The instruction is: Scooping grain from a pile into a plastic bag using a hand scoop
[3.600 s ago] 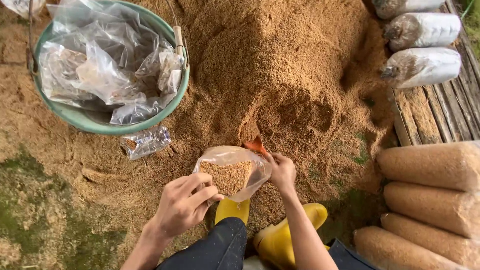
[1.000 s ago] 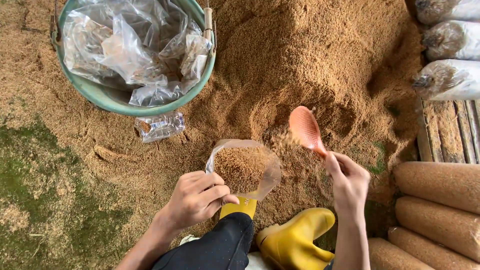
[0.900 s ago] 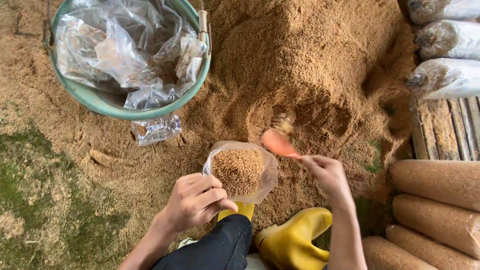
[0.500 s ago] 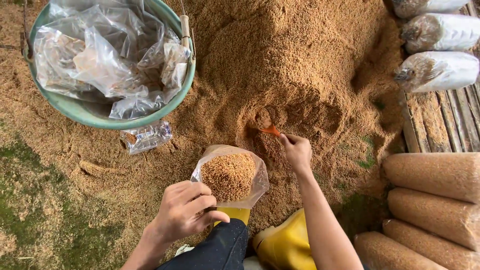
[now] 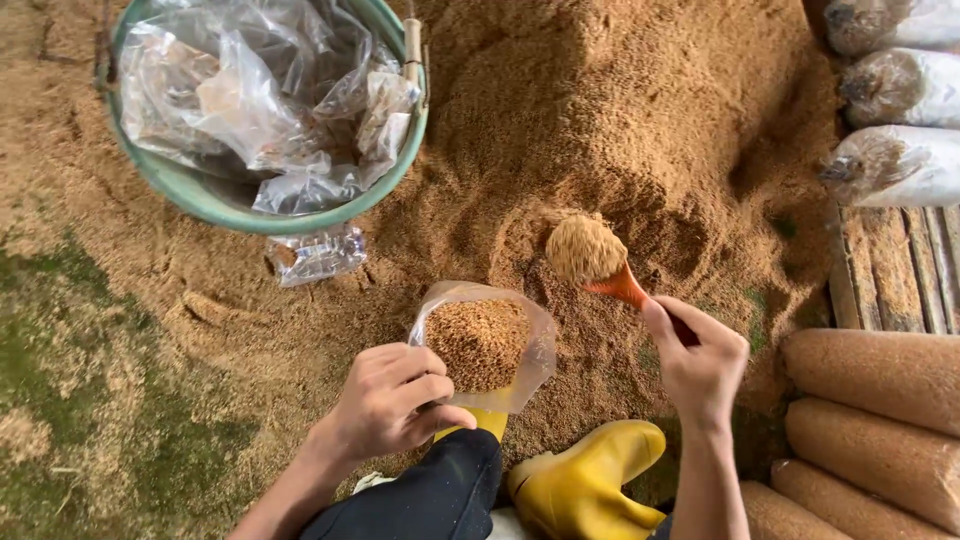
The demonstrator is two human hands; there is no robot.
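A: Where does the filling stand?

B: The left hand (image 5: pixel 392 400) has its grip closed around the mouth of a clear plastic bag (image 5: pixel 487 345), holding it open and upright just above the yellow boots (image 5: pixel 585 480). The bag looks well filled with sawdust, though there is room near the top.

A: And the other hand?

B: The right hand (image 5: pixel 700 365) is clamped on the handle of an orange scoop (image 5: pixel 600 265), heaped with sawdust and raised over the big sawdust pile (image 5: pixel 620 130), just beside the bag, to its right. That load is not in the bag yet.

A: What else is done or left?

B: I'd judge much is left: the green tub (image 5: pixel 210 200) holds many empty clear bags. 3 packed bags (image 5: pixel 890 90) lie at upper right, and brown packed rolls (image 5: pixel 880 380) are stacked at lower right.
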